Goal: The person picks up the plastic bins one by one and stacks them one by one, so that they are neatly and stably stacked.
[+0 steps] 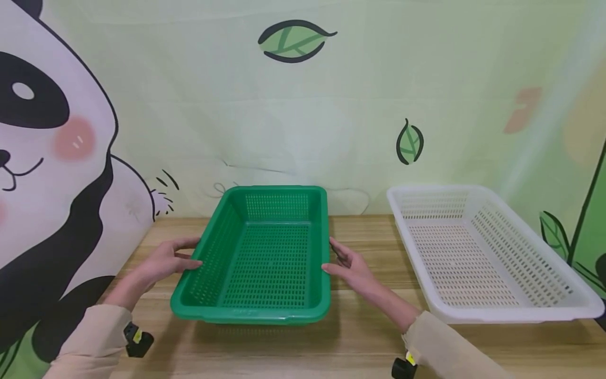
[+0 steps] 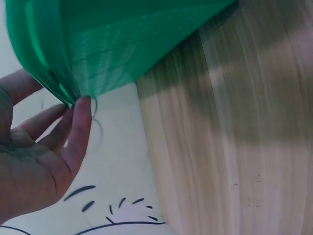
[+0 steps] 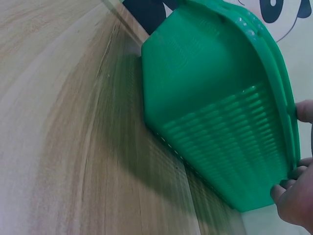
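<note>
A green plastic basket point(image 1: 270, 263) with slotted walls and floor sits in the middle of the head view, nothing inside it. My left hand point(image 1: 165, 260) grips its left rim, thumb on top and fingers curled under the edge, as the left wrist view shows with the fingertips point(image 2: 84, 105) below the rim. On the opposite side my right hand point(image 1: 350, 266) pinches the right rim, thumb over it and fingers beneath. In the right wrist view the basket's outer wall point(image 3: 205, 112) stands close over the table, with a shadow beside it.
A white slotted basket point(image 1: 464, 263) stands to the right on the wooden table point(image 1: 369, 337). Behind the table hangs a pale green cloth point(image 1: 213, 95) printed with a panda and leaves. Small black cameras point(image 1: 137, 339) are strapped at both wrists.
</note>
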The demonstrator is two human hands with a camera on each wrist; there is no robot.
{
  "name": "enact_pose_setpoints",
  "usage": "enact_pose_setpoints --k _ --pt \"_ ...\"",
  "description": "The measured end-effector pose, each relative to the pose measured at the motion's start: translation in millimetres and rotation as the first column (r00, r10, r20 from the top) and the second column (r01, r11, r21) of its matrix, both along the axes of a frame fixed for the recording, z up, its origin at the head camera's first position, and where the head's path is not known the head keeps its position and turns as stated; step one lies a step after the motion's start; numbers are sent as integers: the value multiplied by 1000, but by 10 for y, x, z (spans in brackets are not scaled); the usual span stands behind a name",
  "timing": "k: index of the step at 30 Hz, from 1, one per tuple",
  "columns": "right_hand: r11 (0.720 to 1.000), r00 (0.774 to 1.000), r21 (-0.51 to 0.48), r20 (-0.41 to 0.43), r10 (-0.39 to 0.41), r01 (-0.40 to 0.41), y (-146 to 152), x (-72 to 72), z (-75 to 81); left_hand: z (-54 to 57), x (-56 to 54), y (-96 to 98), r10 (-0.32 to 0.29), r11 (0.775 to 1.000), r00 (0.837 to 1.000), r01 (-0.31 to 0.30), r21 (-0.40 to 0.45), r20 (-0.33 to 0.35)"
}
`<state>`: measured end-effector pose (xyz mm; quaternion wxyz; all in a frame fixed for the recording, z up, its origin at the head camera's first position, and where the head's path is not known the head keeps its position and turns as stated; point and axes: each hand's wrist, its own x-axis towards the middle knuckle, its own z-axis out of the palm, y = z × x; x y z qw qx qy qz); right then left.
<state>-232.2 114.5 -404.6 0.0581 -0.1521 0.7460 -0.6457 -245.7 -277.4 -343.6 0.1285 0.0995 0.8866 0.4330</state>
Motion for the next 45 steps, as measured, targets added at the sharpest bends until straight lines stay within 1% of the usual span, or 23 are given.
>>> enact_pose_setpoints --k 3,6,9,14,17,20,24,28,33,38,45 --pt "1000 1000 27 -10 -14 14 -6 16 18 39 13 42 -2 1000 1000 2 -26 2" --pt "998 999 62 -40 -26 28 -16 37 48 111 29 100 31 998 999 -30 -60 18" --pt "997 997 78 -66 -24 30 -16 54 80 183 31 163 88 992 996 -85 -90 29" --pt "997 994 80 -112 -4 13 21 84 160 280 15 293 156 984 988 -153 -91 22" --pt "994 990 107 -137 10 5 57 107 238 352 2 398 165 983 986 -164 -80 7" --pt "991 988 137 -154 15 7 89 128 329 421 -12 531 157 985 987 -158 -74 -20" --pt "987 986 158 -166 17 10 141 144 426 483 -15 724 134 990 990 -135 -37 -50" --pt "985 988 175 -155 23 5 227 146 504 502 -20 901 112 994 991 -112 1 -77" --pt "978 988 208 -153 9 23 367 130 587 503 -60 1114 108 994 989 -104 44 -100" --pt "972 983 230 -183 -8 50 510 94 634 491 -108 1338 111 990 990 -102 92 -90" --pt "957 977 266 -205 -63 117 706 55 679 510 -124 1695 117 983 991 -105 150 -73"
